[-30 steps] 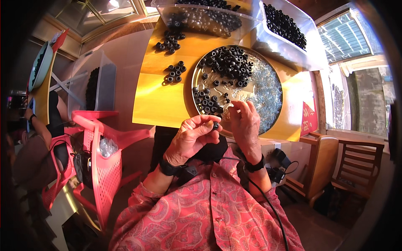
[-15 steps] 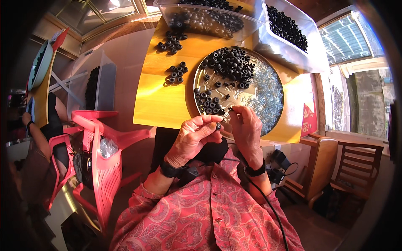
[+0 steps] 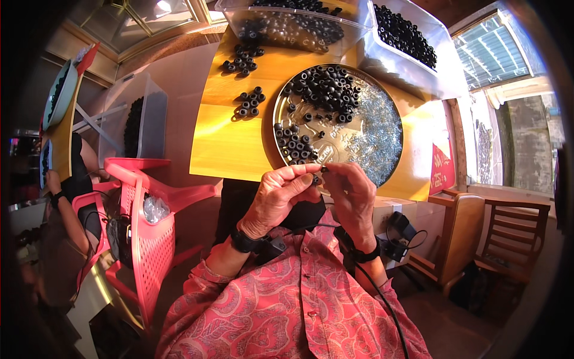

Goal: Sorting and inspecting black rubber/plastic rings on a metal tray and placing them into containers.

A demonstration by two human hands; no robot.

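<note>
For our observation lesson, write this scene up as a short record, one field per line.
Left hand: pinching a black piece
Right hand: pinching a small dark piece
Round metal tray: beyond the hands, bearing piled black rings
Yellow tabletop: bears the tray and loose black rings
Clear plastic bins: two, far side, holding black parts
Red plastic chair: at the person's left

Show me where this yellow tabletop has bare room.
On the yellow tabletop, the near left corner is bare, bordered by the small ring cluster and the round tray; so is a strip right of the tray. Crowded: the far side, with two clear bins.
</note>
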